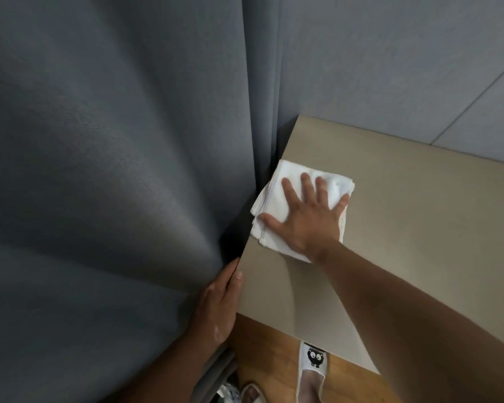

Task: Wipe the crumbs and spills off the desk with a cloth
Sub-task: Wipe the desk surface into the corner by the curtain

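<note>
The cloth (pixel 269 199), white and folded to a rough square, lies on the desk (pixel 419 228) at its left edge. Its left corner reaches that edge or hangs just over it; which one cannot be told. The right hand (pixel 306 219) presses flat on the cloth with fingers straight and spread apart and the thumb pointing left. The little finger reaches the cloth's right border.

The left hand (pixel 218 303) lies along the desk's left edge, near the near-left corner. Its fingers are straight and together against the curtain (pixel 114 170), and the thumb tip rests on the rim of the top. It grips nothing.

The grey curtain hangs in heavy folds right beside the left edge, with only a dark narrow gap between them by the cloth. The far edge of the desk meets a grey wall (pixel 390 68). To the right of the cloth and toward the far right, the beige top runs bare to the frame's border, and there is also bare top between the cloth and the near edge. Beyond the near edge is a wooden floor (pixel 277 359), where a foot in a white slipper (pixel 313 365) stands just at the desk's edge.
</note>
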